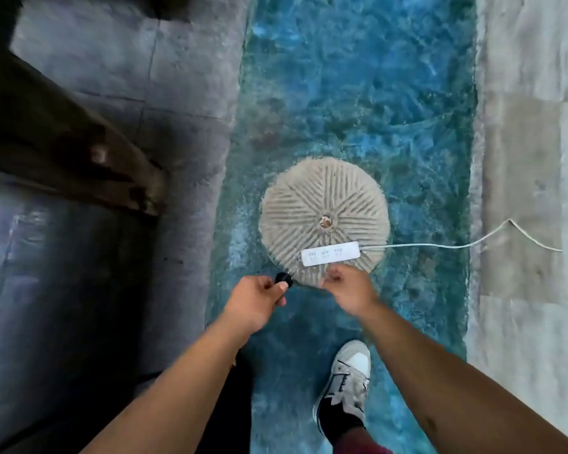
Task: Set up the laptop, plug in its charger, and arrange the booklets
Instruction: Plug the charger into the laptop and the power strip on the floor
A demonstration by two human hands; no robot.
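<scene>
Blue fuzzy rug (pixel 358 93) running up the middle of the floor, with grey stone floor (pixel 184 77) on one side and a pale strip on the other. Round tan cushion (pixel 323 211) sitting on the rug, ribbed like a wheel, with a small shiny button in its middle. White power strip (pixel 330 253) lying flat on the near edge of the cushion, its three sockets facing up. White cord (pixel 440 245) leaving the far end of the power strip and running off the rug onto the pale strip.

Left hand (pixel 254 304) just beside the near edge of the cushion, fingers (pixel 281 291) closed tight around a black plug (pixel 284 279). Plug poking out past the thumb, close to the power strip but not in a socket yet. Too blurry to see its prongs.

Right hand (pixel 350 291) just below the power strip, over the cushion's edge, fingers curled in together with nothing seen inside. Cannot tell if touching the cushion.

Grey and white shoe (pixel 346 385) on the rug, well back from the cushion, between the two bare arms. Dark wooden beam (pixel 63 132) far off past the stone floor.
</scene>
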